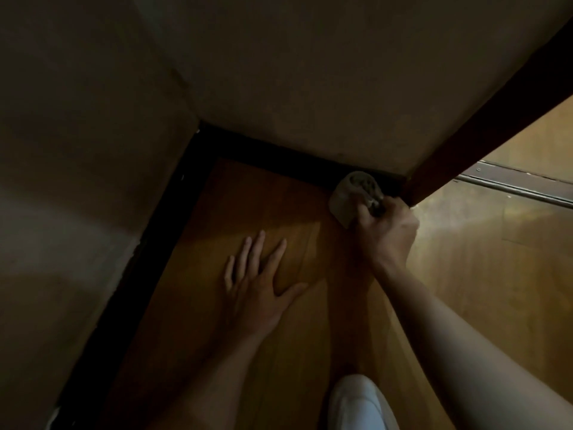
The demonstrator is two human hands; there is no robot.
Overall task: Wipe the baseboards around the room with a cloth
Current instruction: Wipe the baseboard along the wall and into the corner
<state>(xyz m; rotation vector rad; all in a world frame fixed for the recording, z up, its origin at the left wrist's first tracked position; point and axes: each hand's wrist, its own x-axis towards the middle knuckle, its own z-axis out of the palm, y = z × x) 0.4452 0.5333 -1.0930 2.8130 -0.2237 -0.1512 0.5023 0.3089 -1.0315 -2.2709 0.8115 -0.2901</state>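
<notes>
A dim beige wall (77, 181) fills the left, with a dark, nearly black baseboard strip (161, 243) running along its foot to the corner and on beneath the far wall. On the glossy orange-brown wooden floor (248, 197) the left hand (260, 283) lies flat, fingers spread apart — holding nothing. Further right, the right hand (384, 228) is clenched around a bunched pale grey-beige cloth (350, 193), which presses against the baseboard just beside a dark brown wooden door post (465, 144). A white shoe (359, 405) shows at the bottom edge.
</notes>
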